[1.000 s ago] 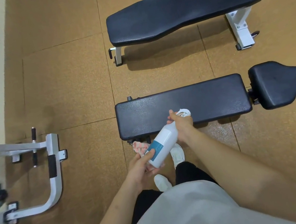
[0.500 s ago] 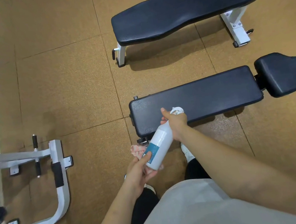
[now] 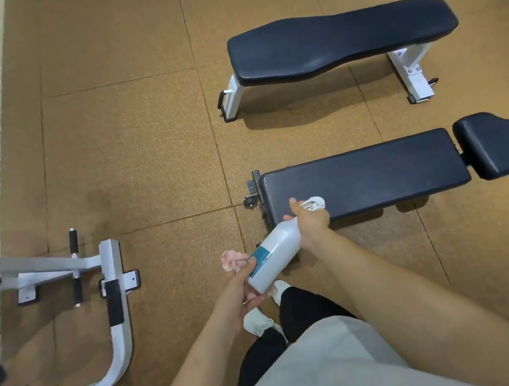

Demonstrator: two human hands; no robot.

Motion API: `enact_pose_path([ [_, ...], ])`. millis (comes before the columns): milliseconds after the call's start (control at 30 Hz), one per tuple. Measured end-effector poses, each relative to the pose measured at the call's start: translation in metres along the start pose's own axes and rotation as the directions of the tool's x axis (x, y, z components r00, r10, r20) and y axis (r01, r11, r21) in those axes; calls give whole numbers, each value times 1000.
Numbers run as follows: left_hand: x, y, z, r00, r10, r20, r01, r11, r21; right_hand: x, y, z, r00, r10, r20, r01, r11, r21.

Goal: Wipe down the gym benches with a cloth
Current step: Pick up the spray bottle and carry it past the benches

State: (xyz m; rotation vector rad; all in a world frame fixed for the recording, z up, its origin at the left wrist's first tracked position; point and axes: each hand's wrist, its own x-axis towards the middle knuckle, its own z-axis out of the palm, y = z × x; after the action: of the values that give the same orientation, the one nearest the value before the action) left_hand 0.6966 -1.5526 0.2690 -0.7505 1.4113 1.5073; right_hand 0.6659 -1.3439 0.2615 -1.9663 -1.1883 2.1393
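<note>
Our right hand (image 3: 312,222) grips the spray bottle (image 3: 271,256) at its trigger; our left hand (image 3: 244,285) steadies its base, clutching the cloth (image 3: 232,260). The near bench (image 3: 376,174) lies just beyond: we should mist its surface evenly, then wipe.

My right hand (image 3: 312,222) is wrapped around the top of the spray bottle (image 3: 272,254). My left hand (image 3: 244,285) cups its bottom, with the cloth (image 3: 232,260) tucked in my fingers.

Single head-worn camera looks steeply down, near the hands.
</note>
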Motion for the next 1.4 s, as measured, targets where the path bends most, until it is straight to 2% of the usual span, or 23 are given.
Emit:
enact_pose_path([
  [167, 24, 44, 8, 1000, 0, 22, -3, 992, 127, 10, -18, 9, 992, 11, -129, 6, 991, 136],
  [400, 66, 124, 37, 995, -87, 58, 62, 939, 340, 50, -50, 24, 984, 61, -166, -9, 955, 297],
  [533, 103, 179, 59, 994, -55, 90, 6, 881, 473, 75, -76, 41, 958, 155, -241, -49, 918, 393],
  [633, 125, 215, 80, 989, -107, 104, 32, 831, 556, 86, -97, 47, 939, 220, -264, -66, 869, 491],
  [833, 148, 258, 124, 961, -212, 178, 50, 764, 644, 96, -134, 38, 923, 221, -315, 13, 799, 601],
  [1000, 162, 285, 156, 931, -289, 222, 23, 654, 757, 95, -158, 28, 891, 249, -380, 67, 754, 653],
  [1167, 183, 316, 174, 886, -365, 284, -15, 590, 807, 98, -177, 35, 880, 185, -437, 217, 661, 718],
  [1300, 198, 353, 182, 833, -460, 308, 11, 570, 822, 95, -192, 61, 816, 170, -552, 352, 612, 709],
  [1400, 213, 388, 184, 796, -534, 284, 22, 495, 869, 88, -210, 90, 770, 149, -620, 394, 653, 647],
])
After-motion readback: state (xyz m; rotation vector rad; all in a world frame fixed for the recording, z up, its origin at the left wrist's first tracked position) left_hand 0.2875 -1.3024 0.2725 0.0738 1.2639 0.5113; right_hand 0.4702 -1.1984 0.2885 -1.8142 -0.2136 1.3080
